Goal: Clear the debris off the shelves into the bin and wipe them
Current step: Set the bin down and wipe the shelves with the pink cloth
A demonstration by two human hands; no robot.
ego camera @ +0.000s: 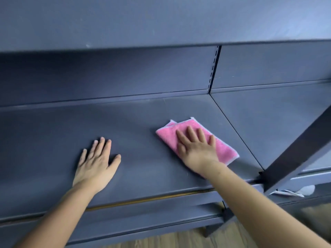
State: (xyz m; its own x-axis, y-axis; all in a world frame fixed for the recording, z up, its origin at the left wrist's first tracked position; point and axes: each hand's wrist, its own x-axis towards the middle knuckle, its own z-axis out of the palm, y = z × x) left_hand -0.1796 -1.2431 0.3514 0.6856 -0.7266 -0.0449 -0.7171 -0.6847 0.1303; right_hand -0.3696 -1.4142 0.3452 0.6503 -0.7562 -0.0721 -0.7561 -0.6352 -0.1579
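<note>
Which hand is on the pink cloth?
The right hand, fingers spread flat on the pink cloth. The left hand rests flat on the shelf itself, touching no cloth.

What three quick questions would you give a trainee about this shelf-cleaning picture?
1. True or false: the right hand lies flat, fingers spread, on the pink cloth.
2. What is the left hand doing? A) gripping a bin B) resting flat on the bare shelf C) holding a second cloth
3. Fill in: a white scrap shows below the wiped shelf, at the picture's lower ____ corner.

Key: 1 true; 2 B; 3 right.
</note>
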